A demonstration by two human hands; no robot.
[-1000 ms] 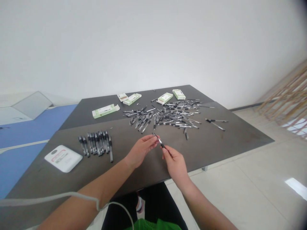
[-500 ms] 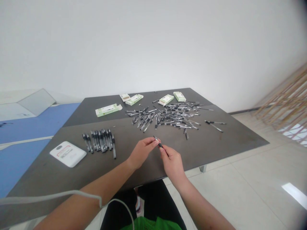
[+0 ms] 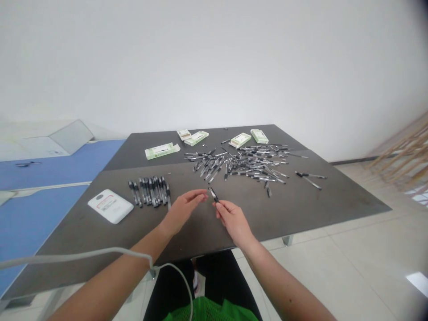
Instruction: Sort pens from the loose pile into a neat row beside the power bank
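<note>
My left hand (image 3: pixel 182 211) reached forward from the bench's near edge, open and relaxed, its fingers extended toward my right hand and its fingertips just beside the pen without touching it. My right hand (image 3: pixel 232 221) was loosely curled, with the wrist bent and the forearm angled in from the right, pinching the lower end of a slim black-and-clear plastic pen (image 3: pixel 213 194) between thumb and fingertips. The pen tilted up and to the left, held above the dark grey bench (image 3: pixel 301 209). Ahead of my hands lay a loose heap of black-and-clear pens (image 3: pixel 249 167), with a neat row of black pens (image 3: pixel 149 192) to the left of them. A white rectangular pad (image 3: pixel 110 206) lay beyond my left hand, and flat green-and-white cardboard pen boxes (image 3: pixel 162 151) sat near the far side. A pale grey cable (image 3: pixel 83 255) draped across my left forearm.
</note>
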